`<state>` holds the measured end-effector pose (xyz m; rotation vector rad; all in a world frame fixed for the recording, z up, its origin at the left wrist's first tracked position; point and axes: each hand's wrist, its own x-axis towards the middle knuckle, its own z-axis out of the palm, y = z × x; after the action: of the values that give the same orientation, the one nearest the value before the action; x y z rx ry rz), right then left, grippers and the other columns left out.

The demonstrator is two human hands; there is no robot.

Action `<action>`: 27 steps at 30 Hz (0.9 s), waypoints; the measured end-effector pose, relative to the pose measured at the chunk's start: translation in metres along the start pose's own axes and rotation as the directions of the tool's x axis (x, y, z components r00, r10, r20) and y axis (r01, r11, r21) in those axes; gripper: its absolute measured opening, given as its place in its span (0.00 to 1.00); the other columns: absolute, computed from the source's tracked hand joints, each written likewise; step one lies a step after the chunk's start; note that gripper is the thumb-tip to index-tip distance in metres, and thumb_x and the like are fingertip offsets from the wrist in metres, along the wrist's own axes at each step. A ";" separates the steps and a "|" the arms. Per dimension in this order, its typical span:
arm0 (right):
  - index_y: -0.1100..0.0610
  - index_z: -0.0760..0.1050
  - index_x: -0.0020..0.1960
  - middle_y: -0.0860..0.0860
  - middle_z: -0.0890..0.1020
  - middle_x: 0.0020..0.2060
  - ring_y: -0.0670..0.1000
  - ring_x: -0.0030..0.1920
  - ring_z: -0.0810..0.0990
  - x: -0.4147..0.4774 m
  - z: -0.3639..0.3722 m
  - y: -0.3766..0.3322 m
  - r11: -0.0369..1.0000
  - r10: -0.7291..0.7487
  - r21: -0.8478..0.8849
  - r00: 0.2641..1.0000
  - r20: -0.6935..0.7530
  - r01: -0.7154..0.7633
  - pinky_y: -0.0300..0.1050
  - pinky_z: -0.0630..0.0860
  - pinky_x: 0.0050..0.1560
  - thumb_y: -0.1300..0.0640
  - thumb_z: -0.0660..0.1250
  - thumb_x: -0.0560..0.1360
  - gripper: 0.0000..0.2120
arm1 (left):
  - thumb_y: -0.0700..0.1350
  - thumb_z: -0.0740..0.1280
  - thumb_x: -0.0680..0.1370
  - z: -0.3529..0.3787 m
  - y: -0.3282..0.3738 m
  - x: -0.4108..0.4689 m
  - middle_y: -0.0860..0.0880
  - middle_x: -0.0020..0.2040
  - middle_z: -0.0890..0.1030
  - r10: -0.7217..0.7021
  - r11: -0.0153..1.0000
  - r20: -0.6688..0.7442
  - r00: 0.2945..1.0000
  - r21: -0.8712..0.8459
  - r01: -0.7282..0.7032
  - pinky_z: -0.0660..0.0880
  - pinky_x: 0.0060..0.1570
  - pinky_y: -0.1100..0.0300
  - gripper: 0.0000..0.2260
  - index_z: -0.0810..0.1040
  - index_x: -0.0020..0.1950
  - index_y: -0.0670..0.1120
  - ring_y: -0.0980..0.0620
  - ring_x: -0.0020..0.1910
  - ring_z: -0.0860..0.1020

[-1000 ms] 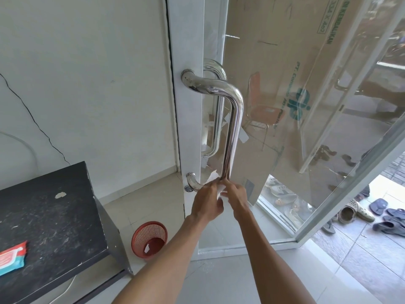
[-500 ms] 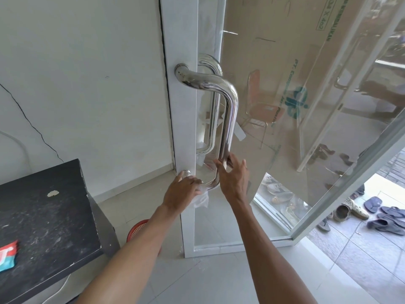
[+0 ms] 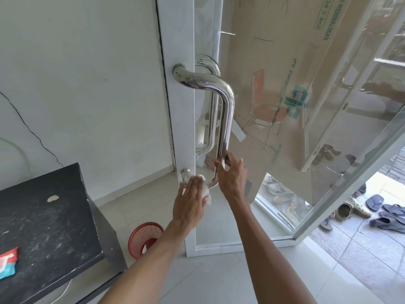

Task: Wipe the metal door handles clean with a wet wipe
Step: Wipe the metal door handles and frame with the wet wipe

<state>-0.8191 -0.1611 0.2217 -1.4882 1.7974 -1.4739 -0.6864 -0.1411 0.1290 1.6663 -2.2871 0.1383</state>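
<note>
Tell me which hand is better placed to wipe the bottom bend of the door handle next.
Left, I'd say. The left hand presses the wet wipe against the lower bend of the door handle; the right hand grips the upright bar and holds no wipe.

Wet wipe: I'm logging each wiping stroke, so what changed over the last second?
The left hand carried the wet wipe leftward along the lower bend of the door handle toward its mount and presses it there with flat fingers. The right hand parted from the left and took hold of the handle's upright bar, slightly higher. Glass door, red basket and black table stayed put.
</note>
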 end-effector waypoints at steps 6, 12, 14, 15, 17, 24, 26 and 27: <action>0.52 0.78 0.48 0.48 0.83 0.39 0.55 0.44 0.82 -0.001 0.003 0.002 1.000 0.002 0.007 1.000 -0.015 -0.002 0.59 0.74 0.63 0.49 0.71 0.73 0.08 | 0.53 0.50 0.84 0.004 -0.034 0.007 0.44 0.80 0.51 -0.249 0.919 0.209 0.946 -0.259 0.299 0.52 0.76 0.56 0.27 0.51 0.80 0.42 0.49 0.79 0.53; 0.53 0.77 0.45 0.48 0.82 0.37 0.52 0.41 0.81 -0.002 -0.001 0.007 1.000 -0.011 -0.016 0.999 -0.031 0.011 0.60 0.73 0.62 0.50 0.71 0.73 0.08 | 0.50 0.52 0.84 0.001 0.020 -0.004 0.46 0.69 0.73 -0.439 0.130 0.361 0.823 -0.881 0.456 0.67 0.62 0.57 0.18 0.69 0.70 0.45 0.50 0.68 0.70; 0.54 0.77 0.45 0.48 0.82 0.37 0.51 0.41 0.80 -0.002 -0.002 0.007 1.000 -0.012 -0.020 0.999 -0.039 0.011 0.60 0.73 0.62 0.51 0.72 0.73 0.07 | 0.45 0.53 0.85 -0.010 0.032 0.009 0.41 0.65 0.74 -0.485 -0.410 0.539 0.688 -0.835 0.366 0.68 0.68 0.57 0.16 0.70 0.68 0.40 0.45 0.70 0.70; 0.53 0.77 0.44 0.48 0.82 0.37 0.50 0.41 0.80 -0.002 -0.002 0.007 1.000 -0.013 -0.017 0.999 -0.035 0.012 0.60 0.73 0.63 0.51 0.72 0.72 0.07 | 0.46 0.54 0.85 -0.015 0.034 0.013 0.41 0.69 0.72 -0.466 -0.596 0.599 0.652 -0.756 0.269 0.65 0.72 0.55 0.18 0.67 0.72 0.39 0.44 0.72 0.67; 0.52 0.77 0.44 0.48 0.82 0.38 0.49 0.41 0.81 -0.003 -0.001 0.008 1.000 -0.016 -0.001 1.000 -0.025 0.016 0.61 0.73 0.63 0.50 0.72 0.72 0.08 | 0.49 0.54 0.85 -0.019 0.030 0.021 0.41 0.74 0.66 -0.452 -0.708 0.634 0.628 -0.683 0.180 0.61 0.74 0.51 0.23 0.61 0.76 0.38 0.44 0.74 0.64; 0.50 0.77 0.47 0.48 0.84 0.40 0.49 0.43 0.82 -0.002 0.000 0.022 0.998 -0.049 0.045 0.999 -0.008 0.049 0.61 0.73 0.64 0.42 0.69 0.70 0.13 | 0.58 0.55 0.83 -0.010 0.012 0.016 0.39 0.70 0.72 -0.514 -0.587 0.631 0.581 -0.753 0.298 0.64 0.72 0.52 0.29 0.68 0.71 0.36 0.43 0.71 0.69; 0.50 0.78 0.48 0.46 0.83 0.40 0.49 0.43 0.82 -0.002 0.000 0.023 0.997 -0.054 0.046 0.999 -0.004 0.055 0.61 0.73 0.64 0.41 0.69 0.70 0.14 | 0.59 0.54 0.83 -0.008 0.007 0.011 0.41 0.69 0.73 -0.526 -0.485 0.600 0.603 -0.794 0.367 0.65 0.70 0.53 0.28 0.70 0.71 0.37 0.45 0.70 0.71; 0.50 0.78 0.48 0.45 0.83 0.40 0.48 0.43 0.82 -0.003 0.001 0.023 0.997 -0.057 0.041 0.998 -0.004 0.057 0.61 0.73 0.64 0.42 0.70 0.70 0.13 | 0.59 0.53 0.82 -0.005 0.004 0.008 0.43 0.68 0.75 -0.519 -0.428 0.589 0.620 -0.806 0.408 0.66 0.68 0.53 0.28 0.71 0.70 0.39 0.47 0.68 0.72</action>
<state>-0.8280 -0.1617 0.2005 -1.5299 1.7286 -1.5318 -0.6914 -0.1461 0.1368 1.2835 -0.4773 -1.4104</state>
